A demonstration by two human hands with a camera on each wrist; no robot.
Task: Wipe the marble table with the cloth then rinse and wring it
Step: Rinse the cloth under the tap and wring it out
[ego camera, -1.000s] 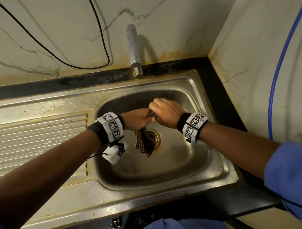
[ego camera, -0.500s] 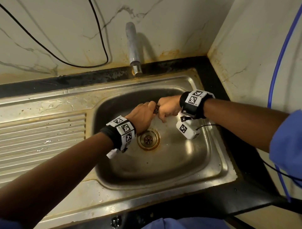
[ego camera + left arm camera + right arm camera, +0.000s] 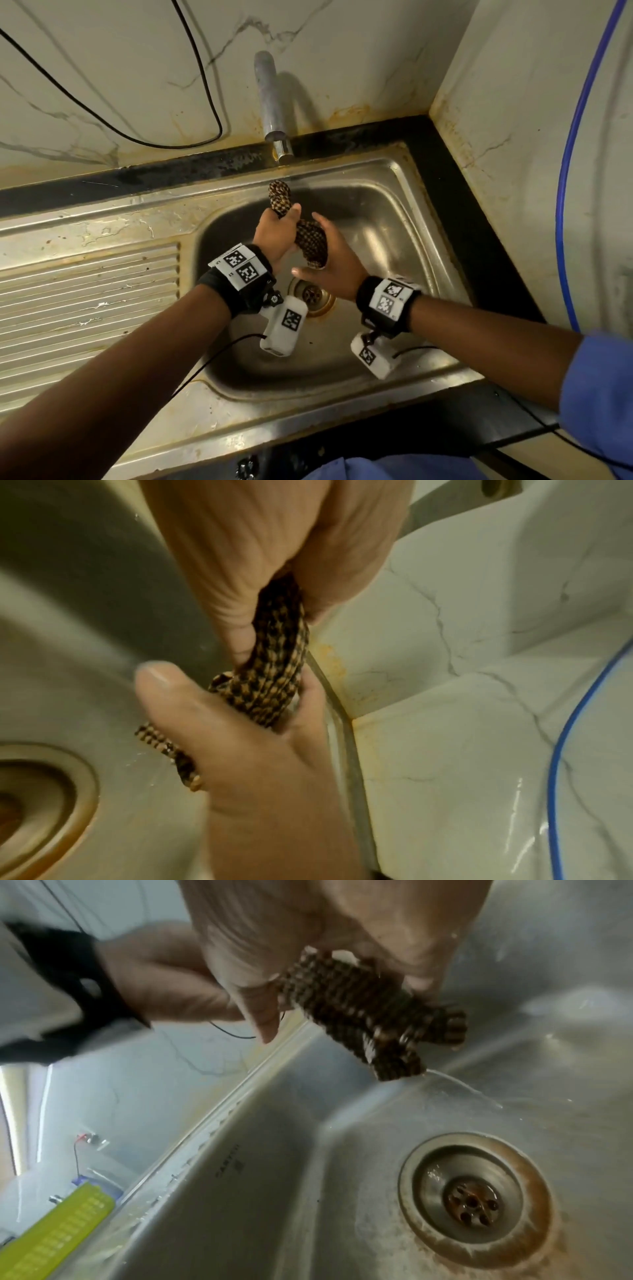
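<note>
Now the hands are standing differently vs. half a sec ago: then both fists were butted together low over the drain w/ the cloth nearly hidden between them; now the cloth (image 3: 297, 226) is showing as a tight twisted rope, held up over the sink (image 3: 394, 192) basin, its top end poking out just under the tap (image 3: 272, 102).

Left hand (image 3: 275, 234) is curling round the upper part of the rope, fingers wrapped tight. Right hand (image 3: 334, 263) is cupping the lower end from beneath; head view is showing thumb stuck out and palm up, so it's looking half loose there, but the right wrist cam is showing fingers curled round the fabric, so it's gripping.

Meaning for the task: prob. mid-wring, hands re-gripping between twists; wiping and rinsing seem done, judging by the wet twisted cloth.

Views differ: the right wrist cam is catching a thin stream of water (image 3: 462, 1085) running off the cloth's end toward the drain (image 3: 474, 1199), which the head cam isn't showing. Left wrist cam is showing the twist passing hand to hand, plus a blue hose (image 3: 561, 764) on the wall.
</note>
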